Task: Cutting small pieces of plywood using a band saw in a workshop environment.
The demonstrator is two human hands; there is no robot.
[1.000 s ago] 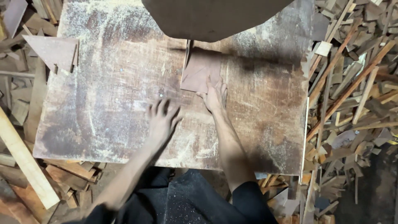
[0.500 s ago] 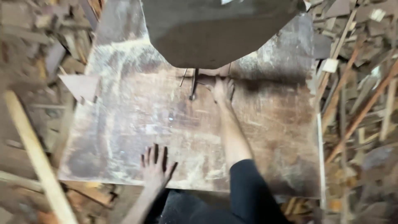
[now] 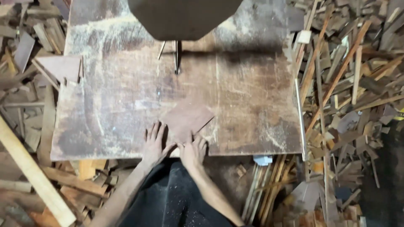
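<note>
Both hands sit at the near edge of the worn, dust-streaked brown saw table (image 3: pixel 105 122), about midway along it. Left hand (image 3: pixel 155 142): flat, palm down, fingers slightly spread, thumb angled toward the small flat reddish-brown wood piece (image 3: pixel 188 120) and touching its near-left edge. Right hand (image 3: pixel 193 150): fingers close together, tips pressed on the near corner of the same piece. Neither hand grips; both press flat. The piece lies flush on the table, turned diamond-wise, one corner pointing toward the thin vertical saw blade (image 3: pixel 176 59), which stands well apart from it, nearer the far edge under the dark machine housing (image 3: pixel 185 17).

Risks, as judged:
- Piece is small, so fingertips ride close to its leading edge; any advance toward the blade leaves little margin for the fingers.
- Sawdust film on the table could let the piece slip or rotate under flat pressure.
- A thin sliver lying beside the blade (image 3: pixel 161 50) might catch.

Surroundings: a triangular brown offcut (image 3: pixel 61 67) rests at the left edge, clear of the path. Heaped wood scraps and slats (image 3: pixel 349 84) crowd the floor beyond the right edge; a pale timber beam (image 3: pixel 29 168) lies off the near-left corner. Nothing stands between piece and blade.
</note>
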